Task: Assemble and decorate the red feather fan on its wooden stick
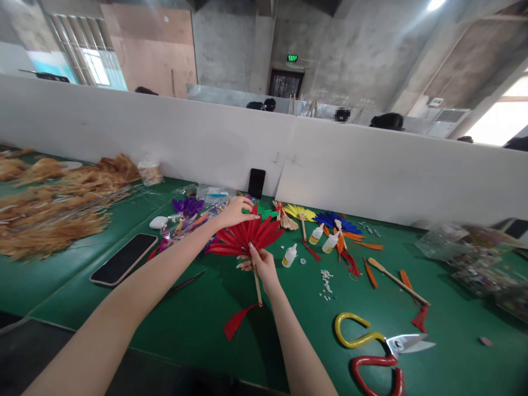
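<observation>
A fan of red feathers (270, 234) with a thin wooden handle (258, 289) is raised over the green table, tilted towards me. My right hand (264, 268) is closed on it where the feathers meet the handle, thumb on the near face. At the fan's upper edge, my left hand (237, 213) reaches over and has its thumb and fingers around a red feather tip. A red tassel (238, 323) hangs from the handle's lower end. White glue bottles (289, 256) stand just right of the fan, near small white beads (325, 283).
Scissors (390, 346) with yellow and red handles lie at the front right. Yellow (300, 212) and blue feather fans (336, 221) lie behind the bottles. On the left are a phone (124, 258), tweezers (187, 281) and brown feathers (74, 198). A white partition (350, 165) runs behind.
</observation>
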Tool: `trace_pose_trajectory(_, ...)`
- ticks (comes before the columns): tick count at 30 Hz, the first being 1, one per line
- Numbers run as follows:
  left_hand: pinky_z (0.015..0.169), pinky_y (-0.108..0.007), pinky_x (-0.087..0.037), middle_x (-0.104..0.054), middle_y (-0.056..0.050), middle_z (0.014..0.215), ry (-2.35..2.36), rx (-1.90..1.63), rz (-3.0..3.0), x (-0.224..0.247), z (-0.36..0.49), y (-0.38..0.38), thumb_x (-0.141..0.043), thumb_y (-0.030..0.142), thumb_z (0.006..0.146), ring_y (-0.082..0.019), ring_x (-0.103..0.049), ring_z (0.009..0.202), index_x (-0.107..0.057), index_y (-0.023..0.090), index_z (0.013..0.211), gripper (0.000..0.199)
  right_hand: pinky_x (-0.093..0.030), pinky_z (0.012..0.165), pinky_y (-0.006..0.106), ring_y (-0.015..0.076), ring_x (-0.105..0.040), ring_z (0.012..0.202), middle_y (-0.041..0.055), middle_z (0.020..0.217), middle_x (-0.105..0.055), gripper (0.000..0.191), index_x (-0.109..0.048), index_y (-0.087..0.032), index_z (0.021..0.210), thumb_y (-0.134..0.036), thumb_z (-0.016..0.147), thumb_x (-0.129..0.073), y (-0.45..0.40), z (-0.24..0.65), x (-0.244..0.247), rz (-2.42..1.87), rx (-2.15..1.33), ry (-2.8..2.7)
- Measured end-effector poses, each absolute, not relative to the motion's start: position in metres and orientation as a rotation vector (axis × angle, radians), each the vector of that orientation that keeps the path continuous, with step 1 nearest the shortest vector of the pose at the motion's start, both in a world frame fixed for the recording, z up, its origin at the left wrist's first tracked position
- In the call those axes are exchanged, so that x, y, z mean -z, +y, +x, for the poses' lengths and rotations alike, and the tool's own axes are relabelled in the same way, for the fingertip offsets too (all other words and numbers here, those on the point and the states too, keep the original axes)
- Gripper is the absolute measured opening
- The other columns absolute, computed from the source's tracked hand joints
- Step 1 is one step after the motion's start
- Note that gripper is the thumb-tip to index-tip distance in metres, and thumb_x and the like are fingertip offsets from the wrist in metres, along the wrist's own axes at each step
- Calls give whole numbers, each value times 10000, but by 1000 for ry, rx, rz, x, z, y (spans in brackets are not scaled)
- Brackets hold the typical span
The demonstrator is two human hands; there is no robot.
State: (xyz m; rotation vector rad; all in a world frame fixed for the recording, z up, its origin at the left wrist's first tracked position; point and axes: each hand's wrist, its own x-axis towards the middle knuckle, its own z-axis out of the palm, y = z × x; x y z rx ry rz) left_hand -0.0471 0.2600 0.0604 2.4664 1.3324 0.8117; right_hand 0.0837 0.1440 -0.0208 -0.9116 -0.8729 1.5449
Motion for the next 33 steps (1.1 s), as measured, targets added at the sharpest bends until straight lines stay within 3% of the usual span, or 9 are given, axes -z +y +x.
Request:
trace_pose_trajectory(11,970,-388,-311,-594,-52,1070,1354,-1022,2399,-72,-48,247,-630,442,751,-234,-491,1070,-628,192,661,266,-474,373,195,151,-637,418,104,632,-711,432,-565,-130,672,-548,639,-668,148,84,30,-928,-1492,-897)
trace_pose_trajectory(33,953,-423,-282,-606,-36,1060,1437,-924,2341,-71,-40,234,-661,393,739,-256,-458,1091,-573,183,577,280,-486,360,219,173,-646,428,86,622,-708,454,-543,-149,677,-581,619,-667,148,83,30,-913,-1485,-894)
